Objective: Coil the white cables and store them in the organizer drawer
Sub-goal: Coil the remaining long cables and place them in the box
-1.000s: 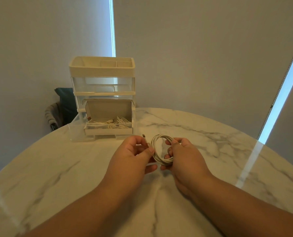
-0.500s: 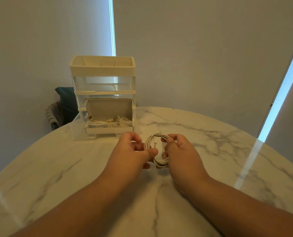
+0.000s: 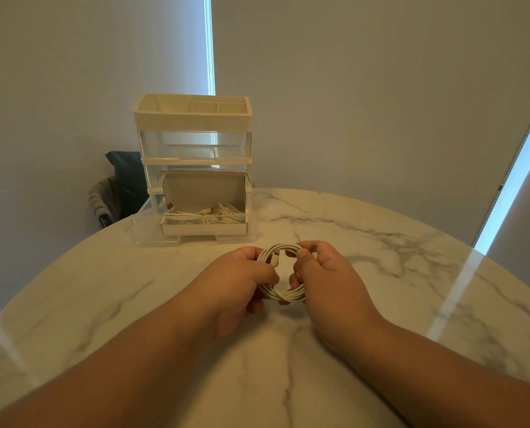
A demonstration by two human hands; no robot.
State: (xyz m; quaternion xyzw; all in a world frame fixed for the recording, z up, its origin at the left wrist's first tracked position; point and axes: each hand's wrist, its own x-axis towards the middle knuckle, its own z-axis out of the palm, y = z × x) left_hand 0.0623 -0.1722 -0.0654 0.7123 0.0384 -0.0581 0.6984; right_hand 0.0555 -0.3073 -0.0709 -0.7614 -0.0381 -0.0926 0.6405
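Note:
A coiled white cable [image 3: 283, 294] hangs in a ring just above the marble table [image 3: 103, 288], held between both hands. My left hand [image 3: 235, 282] grips the ring's left side, with the cable's plug end lying by its fingers. My right hand [image 3: 328, 279] grips the right side, thumb inside the loop. Behind them stands the clear and cream organizer [image 3: 192, 118]. Its bottom drawer [image 3: 152, 223] is pulled out and carries an open white box [image 3: 203, 228] with other white cables [image 3: 220, 211] inside.
A dark chair with a grey cloth [image 3: 112, 193] stands behind the table at the left. Roller blinds cover the windows, and a bright strip of light falls across the table's right side [image 3: 452, 298]. The round table edge curves behind the organizer.
Both hands have carried the coil a little farther from me toward the organizer. The loose plug end now lies against the ring, and the left hand has closed on the coil's left side.

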